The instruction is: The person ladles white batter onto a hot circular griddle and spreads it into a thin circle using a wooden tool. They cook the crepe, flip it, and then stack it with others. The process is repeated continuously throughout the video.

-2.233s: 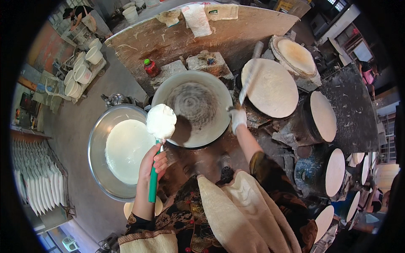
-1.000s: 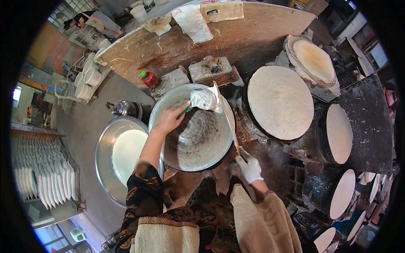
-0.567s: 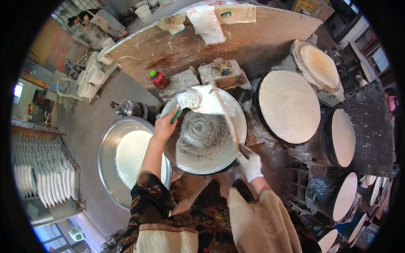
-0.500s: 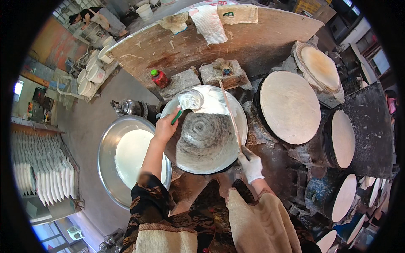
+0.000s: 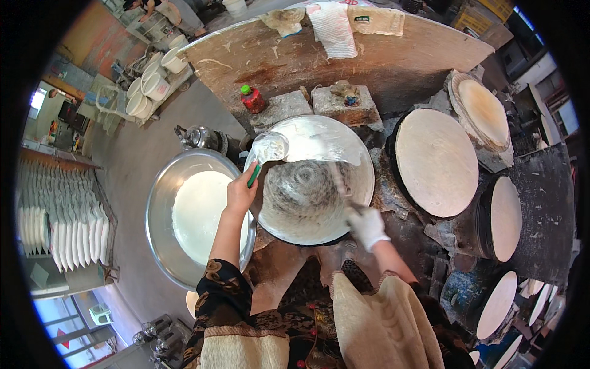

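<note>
My bare left hand (image 5: pixel 241 192) is closed around the green handle of a ladle (image 5: pixel 271 147). The ladle's bowl, coated in white batter, sits over the far left rim of a round griddle (image 5: pixel 300 212). White batter (image 5: pixel 322 139) covers the far part of the griddle; the near part is bare, with dark swirls. In my white-gloved right hand (image 5: pixel 367 226) is a thin wooden stick (image 5: pixel 338 179), smeared by motion. It slants over the griddle's right side, its far end near the edge of the batter. Whether it touches the surface I cannot tell.
A steel basin (image 5: pixel 157 206) of white batter stands left of the griddle, with a kettle (image 5: pixel 200 138) behind. A red bottle (image 5: pixel 252 99) and blocks (image 5: pixel 350 106) lie beyond, before a curved board (image 5: pixel 270 67). Several round griddles covered in pale sheets (image 5: pixel 436 163) stand right.
The stick has swung back from the griddle's far rim toward me. Batter reaches further along the far right side. The ladle stays near the left rim while the whole view has shifted.
</note>
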`<act>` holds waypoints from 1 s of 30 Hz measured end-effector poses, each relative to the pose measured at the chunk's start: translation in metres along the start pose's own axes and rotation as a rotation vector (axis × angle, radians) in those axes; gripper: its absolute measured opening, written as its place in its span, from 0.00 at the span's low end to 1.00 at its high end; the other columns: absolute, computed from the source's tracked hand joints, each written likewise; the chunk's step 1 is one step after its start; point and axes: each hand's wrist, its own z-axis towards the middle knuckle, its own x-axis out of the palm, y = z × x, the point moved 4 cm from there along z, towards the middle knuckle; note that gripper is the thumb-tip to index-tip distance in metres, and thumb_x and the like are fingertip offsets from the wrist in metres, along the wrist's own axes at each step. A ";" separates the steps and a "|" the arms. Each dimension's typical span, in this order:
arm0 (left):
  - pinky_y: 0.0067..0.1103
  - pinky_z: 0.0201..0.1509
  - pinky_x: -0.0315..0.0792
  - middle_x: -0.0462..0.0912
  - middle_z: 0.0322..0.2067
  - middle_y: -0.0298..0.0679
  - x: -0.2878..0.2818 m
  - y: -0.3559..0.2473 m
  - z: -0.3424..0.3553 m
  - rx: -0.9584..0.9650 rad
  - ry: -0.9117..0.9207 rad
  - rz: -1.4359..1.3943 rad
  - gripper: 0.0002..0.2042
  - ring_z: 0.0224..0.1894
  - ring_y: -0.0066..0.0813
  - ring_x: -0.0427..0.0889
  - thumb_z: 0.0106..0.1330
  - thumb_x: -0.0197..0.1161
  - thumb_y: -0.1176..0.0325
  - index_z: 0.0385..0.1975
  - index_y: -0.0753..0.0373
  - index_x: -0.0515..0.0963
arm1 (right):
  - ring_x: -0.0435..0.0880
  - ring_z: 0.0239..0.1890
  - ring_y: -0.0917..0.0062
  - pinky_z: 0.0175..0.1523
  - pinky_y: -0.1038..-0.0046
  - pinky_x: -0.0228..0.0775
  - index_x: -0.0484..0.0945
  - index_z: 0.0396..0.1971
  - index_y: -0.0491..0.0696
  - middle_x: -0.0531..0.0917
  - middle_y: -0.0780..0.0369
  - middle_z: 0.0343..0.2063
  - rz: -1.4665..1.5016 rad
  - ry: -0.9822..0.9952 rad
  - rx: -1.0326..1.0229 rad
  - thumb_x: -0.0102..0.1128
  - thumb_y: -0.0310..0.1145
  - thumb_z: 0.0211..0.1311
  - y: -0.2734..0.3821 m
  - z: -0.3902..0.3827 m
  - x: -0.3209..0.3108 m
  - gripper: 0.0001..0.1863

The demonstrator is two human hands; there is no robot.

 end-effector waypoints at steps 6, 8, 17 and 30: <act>0.34 0.34 0.74 0.80 0.28 0.50 -0.014 0.017 -0.034 -0.152 -0.086 0.045 0.24 0.29 0.48 0.80 0.52 0.63 0.75 0.53 0.53 0.73 | 0.77 0.18 0.83 0.26 0.77 0.72 0.79 0.46 0.48 0.82 0.63 0.19 -0.055 0.165 -0.038 0.56 0.46 0.59 0.024 0.004 0.015 0.21; 0.32 0.35 0.75 0.81 0.30 0.50 -0.024 0.014 -0.047 -0.161 -0.102 0.026 0.23 0.30 0.46 0.81 0.53 0.63 0.75 0.52 0.55 0.74 | 0.75 0.17 0.84 0.24 0.79 0.70 0.79 0.46 0.48 0.81 0.64 0.18 0.067 0.157 -0.012 0.57 0.45 0.58 0.012 0.020 -0.023 0.21; 0.31 0.35 0.75 0.80 0.30 0.50 -0.007 -0.007 -0.078 -0.255 -0.208 -0.033 0.24 0.31 0.46 0.81 0.53 0.63 0.76 0.53 0.57 0.73 | 0.74 0.17 0.86 0.24 0.81 0.68 0.79 0.46 0.46 0.81 0.62 0.21 -0.149 0.347 -0.020 0.56 0.44 0.59 0.020 0.022 0.007 0.20; 0.28 0.39 0.74 0.80 0.34 0.53 0.001 -0.028 -0.145 -0.378 -0.359 -0.030 0.25 0.36 0.47 0.82 0.54 0.63 0.76 0.55 0.60 0.71 | 0.73 0.16 0.86 0.20 0.81 0.63 0.81 0.41 0.45 0.79 0.65 0.19 -0.148 0.519 -0.087 0.62 0.43 0.55 0.035 0.058 -0.033 0.19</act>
